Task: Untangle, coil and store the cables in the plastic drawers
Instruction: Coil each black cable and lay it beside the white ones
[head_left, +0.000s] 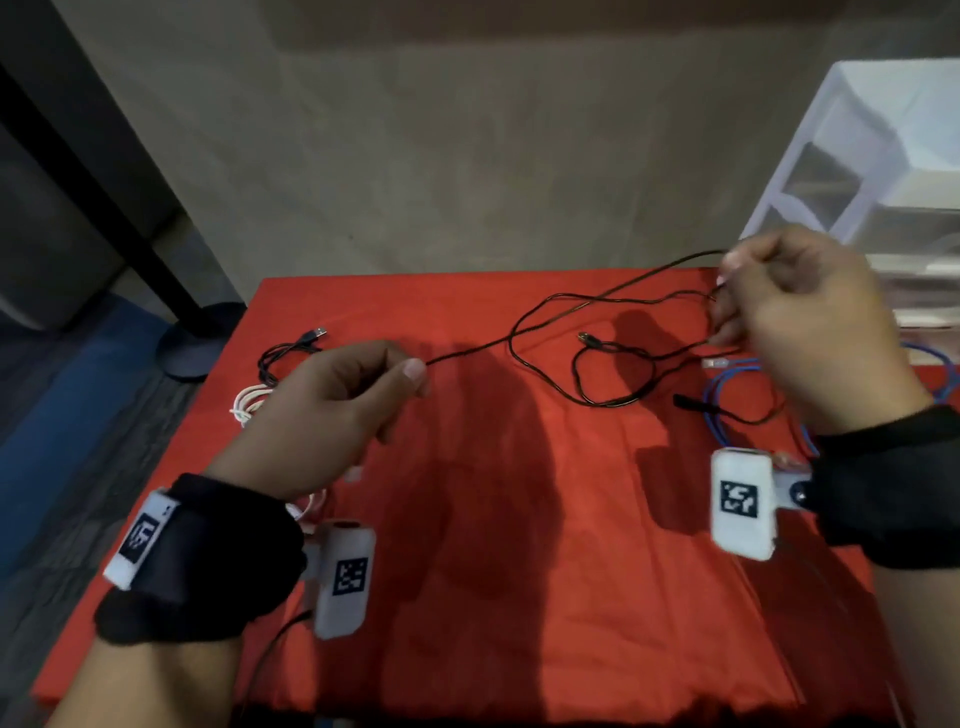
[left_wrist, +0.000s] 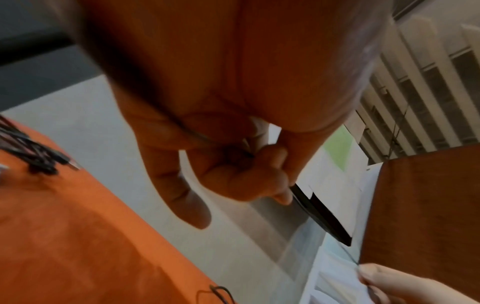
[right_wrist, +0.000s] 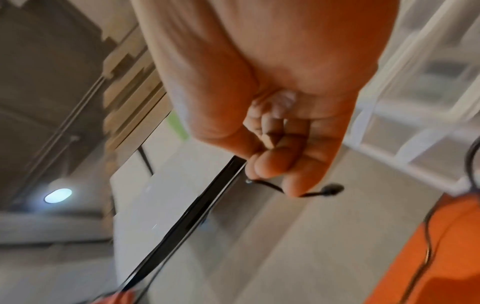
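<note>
A thin black cable stretches above the red tabletop between both hands, and its slack lies in loops on the cloth. My left hand pinches the cable at left centre between thumb and forefinger. Raised at the right, my right hand grips the cable's other stretch with curled fingers. In the right wrist view the black cable passes under the curled fingers. The left wrist view shows the left hand's fingers curled. The clear plastic drawers stand at the back right.
A coiled black cable with a USB plug lies at the back left beside a white cable. A blue cable lies under my right wrist. A dark pole on a round base stands beyond the table's left corner.
</note>
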